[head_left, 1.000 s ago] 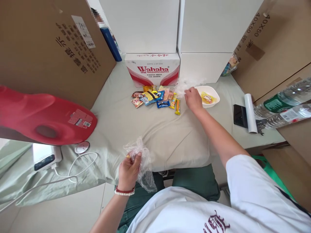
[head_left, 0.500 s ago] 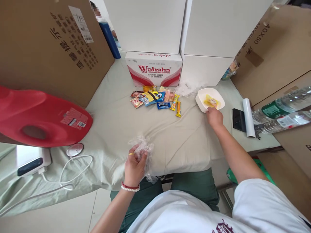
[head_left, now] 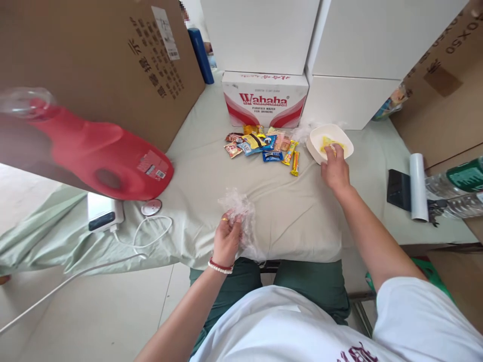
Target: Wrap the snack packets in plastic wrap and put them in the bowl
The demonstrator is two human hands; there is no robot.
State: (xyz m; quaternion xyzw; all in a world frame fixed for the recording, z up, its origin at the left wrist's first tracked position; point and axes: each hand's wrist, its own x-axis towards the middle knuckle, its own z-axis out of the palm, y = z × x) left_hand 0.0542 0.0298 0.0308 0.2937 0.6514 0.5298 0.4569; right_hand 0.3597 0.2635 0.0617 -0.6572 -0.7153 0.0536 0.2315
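Observation:
My left hand (head_left: 227, 237) is closed on a crumpled clear plastic bag (head_left: 247, 229), held over the table's front edge. At the right, my right hand (head_left: 337, 172) reaches over the near rim of a white bowl (head_left: 347, 142). Its bent fingers are on a yellow snack packet (head_left: 326, 143) inside, partly hiding it. Left of the bowl lies a pile of small wrapped snacks, among them a blue packet (head_left: 272, 157), a yellow stick-shaped packet (head_left: 295, 164) and a pale red-printed packet (head_left: 233, 149).
A Wahaba-like red and white carton (head_left: 264, 103) stands behind the snacks, below white boxes (head_left: 260, 35). To the left are a red jug (head_left: 124, 166), a white power bank (head_left: 103, 213) and its cable. A white roll (head_left: 418, 188), black object (head_left: 399, 189) and bottles (head_left: 466, 176) lie right.
My right hand has moved from the bowl's near rim to the packet inside. The left hand still holds the plastic bag, now spread slightly higher. The camera view has turned left.

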